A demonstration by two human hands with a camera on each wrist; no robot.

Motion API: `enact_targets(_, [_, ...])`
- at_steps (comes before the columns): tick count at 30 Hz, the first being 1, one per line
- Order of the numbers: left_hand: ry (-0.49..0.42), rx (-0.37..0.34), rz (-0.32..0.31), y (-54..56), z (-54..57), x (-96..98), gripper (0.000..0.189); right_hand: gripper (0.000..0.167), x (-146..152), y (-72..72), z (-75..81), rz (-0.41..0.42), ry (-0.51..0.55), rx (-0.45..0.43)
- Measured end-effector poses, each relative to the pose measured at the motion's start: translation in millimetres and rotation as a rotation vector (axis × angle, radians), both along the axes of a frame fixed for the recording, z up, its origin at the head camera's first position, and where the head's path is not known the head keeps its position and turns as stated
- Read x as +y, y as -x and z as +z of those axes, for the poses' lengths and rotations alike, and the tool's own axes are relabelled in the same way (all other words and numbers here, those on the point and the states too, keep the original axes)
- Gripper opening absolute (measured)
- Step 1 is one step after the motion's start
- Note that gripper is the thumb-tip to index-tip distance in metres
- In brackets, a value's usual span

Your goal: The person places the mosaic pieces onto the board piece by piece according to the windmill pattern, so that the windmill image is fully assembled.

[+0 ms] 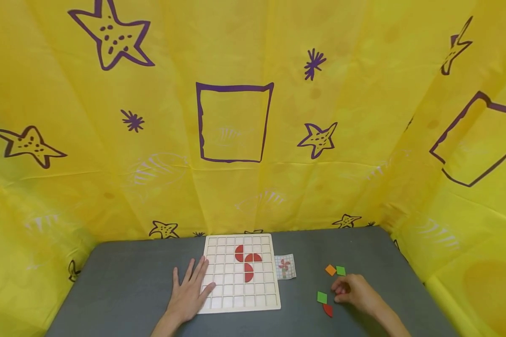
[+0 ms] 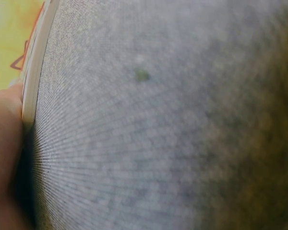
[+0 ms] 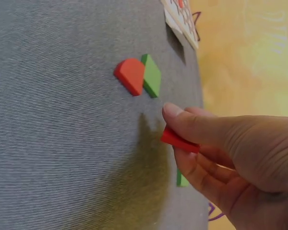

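Note:
My left hand (image 1: 186,292) lies along the left edge of a white gridded board (image 1: 225,291), fingers straight and spread, thumb over the squares. Several red quarter-circle pieces (image 1: 249,273) sit in the grid's cells. In the right wrist view, my right hand (image 3: 221,148) pinches a red block (image 3: 179,140) between thumb and fingers, just above the dark table. Closest to that hand lie a green square tile (image 1: 322,297) and another red quarter-circle block (image 1: 328,310), corner by corner. Beyond the fingers are an orange square tile (image 1: 331,270) and a second green tile (image 1: 340,270).
A small pattern card (image 1: 285,267) printed with a red pinwheel figure lies against the board's right edge. Yellow patterned cloth (image 1: 236,196) rises behind the grey table (image 1: 130,281) and along both sides.

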State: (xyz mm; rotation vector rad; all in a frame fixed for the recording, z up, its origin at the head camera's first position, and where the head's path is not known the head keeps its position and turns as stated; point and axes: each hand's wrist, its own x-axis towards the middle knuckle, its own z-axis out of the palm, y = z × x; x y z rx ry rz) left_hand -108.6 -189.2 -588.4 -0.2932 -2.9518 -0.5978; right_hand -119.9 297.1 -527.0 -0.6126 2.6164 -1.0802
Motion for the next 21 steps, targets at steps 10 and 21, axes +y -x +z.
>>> enact_targets(10, [-0.010, 0.067, -0.007, 0.2, -5.3, -2.1, 0.069, 0.021, -10.4, 8.4, 2.2, 0.000, 0.124, -0.117])
enact_targets(21, [0.012, 0.014, -0.009, -1.9, 3.2, 0.1, 0.070, 0.011, -30.9, 11.4, 7.6, -0.070, 0.028, 0.087])
